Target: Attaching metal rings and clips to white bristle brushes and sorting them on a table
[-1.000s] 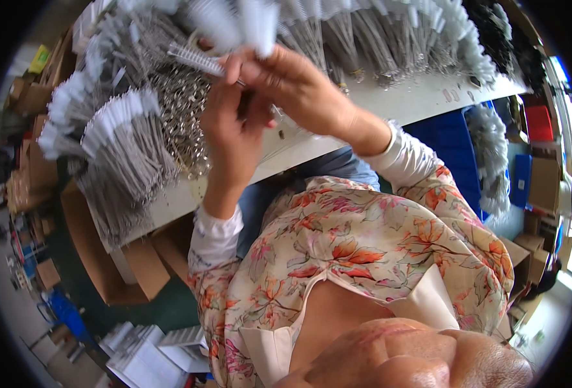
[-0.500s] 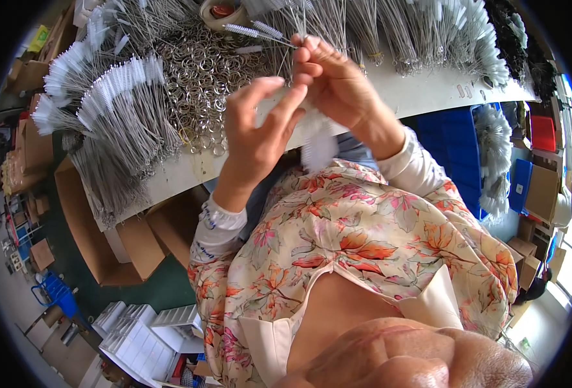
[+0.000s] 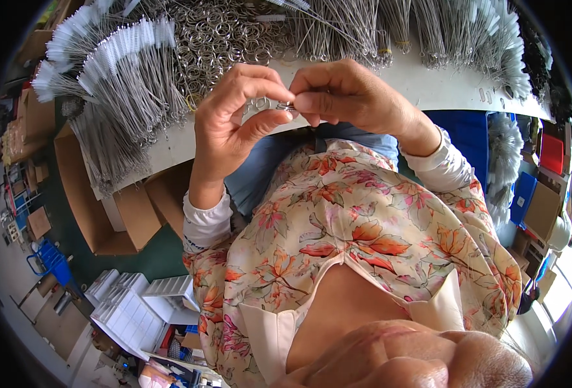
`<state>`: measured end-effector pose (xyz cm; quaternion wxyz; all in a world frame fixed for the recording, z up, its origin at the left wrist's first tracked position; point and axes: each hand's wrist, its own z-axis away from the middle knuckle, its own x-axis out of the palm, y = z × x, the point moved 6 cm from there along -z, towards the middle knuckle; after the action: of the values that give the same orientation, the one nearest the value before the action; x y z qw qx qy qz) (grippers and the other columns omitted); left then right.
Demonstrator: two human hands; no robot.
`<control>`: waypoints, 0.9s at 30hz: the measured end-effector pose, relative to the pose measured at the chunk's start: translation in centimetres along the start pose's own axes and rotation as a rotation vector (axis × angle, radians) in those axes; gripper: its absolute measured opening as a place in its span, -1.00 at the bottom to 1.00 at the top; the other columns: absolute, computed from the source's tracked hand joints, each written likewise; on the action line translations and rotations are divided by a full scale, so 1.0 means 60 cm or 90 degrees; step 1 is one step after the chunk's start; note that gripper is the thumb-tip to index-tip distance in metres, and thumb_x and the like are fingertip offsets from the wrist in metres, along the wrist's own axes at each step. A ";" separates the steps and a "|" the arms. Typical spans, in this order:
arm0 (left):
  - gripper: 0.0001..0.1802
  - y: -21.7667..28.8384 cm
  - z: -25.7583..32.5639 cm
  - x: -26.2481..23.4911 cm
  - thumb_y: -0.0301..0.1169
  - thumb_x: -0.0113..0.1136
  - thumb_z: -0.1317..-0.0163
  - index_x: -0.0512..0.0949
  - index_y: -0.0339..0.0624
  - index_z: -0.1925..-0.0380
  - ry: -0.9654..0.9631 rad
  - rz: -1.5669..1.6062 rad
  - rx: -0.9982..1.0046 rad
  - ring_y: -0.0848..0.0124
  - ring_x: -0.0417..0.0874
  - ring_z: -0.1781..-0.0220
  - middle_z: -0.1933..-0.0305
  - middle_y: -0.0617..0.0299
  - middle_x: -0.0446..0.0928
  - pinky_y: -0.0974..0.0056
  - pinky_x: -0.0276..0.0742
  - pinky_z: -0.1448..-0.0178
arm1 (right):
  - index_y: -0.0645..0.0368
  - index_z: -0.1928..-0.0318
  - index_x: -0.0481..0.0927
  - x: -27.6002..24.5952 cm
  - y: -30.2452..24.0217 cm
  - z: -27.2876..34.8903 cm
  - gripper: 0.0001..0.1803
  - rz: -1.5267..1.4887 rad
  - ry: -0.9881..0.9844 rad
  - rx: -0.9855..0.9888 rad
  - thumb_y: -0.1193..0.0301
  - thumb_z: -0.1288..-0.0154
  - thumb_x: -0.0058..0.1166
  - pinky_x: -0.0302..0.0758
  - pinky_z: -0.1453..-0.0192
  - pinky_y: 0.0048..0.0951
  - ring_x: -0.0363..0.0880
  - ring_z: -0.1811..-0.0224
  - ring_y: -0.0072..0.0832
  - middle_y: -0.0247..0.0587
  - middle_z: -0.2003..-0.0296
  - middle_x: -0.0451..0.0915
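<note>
1. The left grip (image 3: pixel 224 126), a bare hand, has thumb and forefinger closed on a small metal piece (image 3: pixel 286 107), the other fingers curved above.
2. The right grip (image 3: pixel 354 97) meets it there, thumb and bent forefinger pinched at the same piece; fingertips hide most of its shape.
3. The piece is held up just in front of the person's body, near the front edge of the white worktop (image 3: pixel 444 84).
4. Beyond the left grip lies a heap of loose shiny metal rings (image 3: pixel 218 39).
5. Left of the heap, wire-stemmed brushes (image 3: pixel 131 77) with white bristles lie bunched, heads pointing away from the person.
6. Further wire-stemmed bundles (image 3: pixel 431 35) line the far side, behind the right grip.
7. An open cardboard box (image 3: pixel 82 194) stands below the worktop's left end.
</note>
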<state>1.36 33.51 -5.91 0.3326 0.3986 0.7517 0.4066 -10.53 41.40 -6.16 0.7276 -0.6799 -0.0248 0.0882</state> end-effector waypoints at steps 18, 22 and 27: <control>-0.85 -0.119 0.143 0.019 -0.40 0.20 -0.17 0.51 -0.26 0.40 0.139 -0.592 -0.244 0.47 0.53 0.56 0.48 0.16 0.53 0.37 0.42 0.47 | 0.14 0.30 0.63 -0.108 0.147 0.142 -0.89 0.431 0.293 0.031 0.49 -0.14 0.10 0.51 0.34 -0.38 0.59 0.42 -0.26 -0.21 0.38 0.61; -0.94 -0.098 0.129 0.007 -0.53 0.16 -0.18 0.49 -0.29 0.39 0.270 -0.170 -0.279 0.55 0.58 0.42 0.30 0.15 0.57 0.41 0.56 0.35 | 0.09 0.36 0.61 0.019 0.087 0.027 -0.89 0.384 0.243 -0.163 0.38 -0.09 0.17 0.53 0.34 -0.37 0.59 0.43 -0.31 -0.30 0.32 0.58; -0.89 -0.037 0.083 -0.036 -0.62 0.10 -0.18 0.54 -0.39 0.28 0.214 -0.036 -0.180 0.48 0.61 0.26 0.12 0.06 0.53 0.38 0.67 0.20 | 0.24 0.26 0.59 0.038 0.065 -0.020 -0.89 0.302 0.127 -0.174 0.52 -0.17 0.11 0.45 0.41 -0.52 0.54 0.48 -0.44 -0.21 0.33 0.57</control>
<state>5.70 32.59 -9.72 0.2663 0.2535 0.7432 0.5591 -8.47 40.81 -10.31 0.5871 -0.7636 0.1953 0.1845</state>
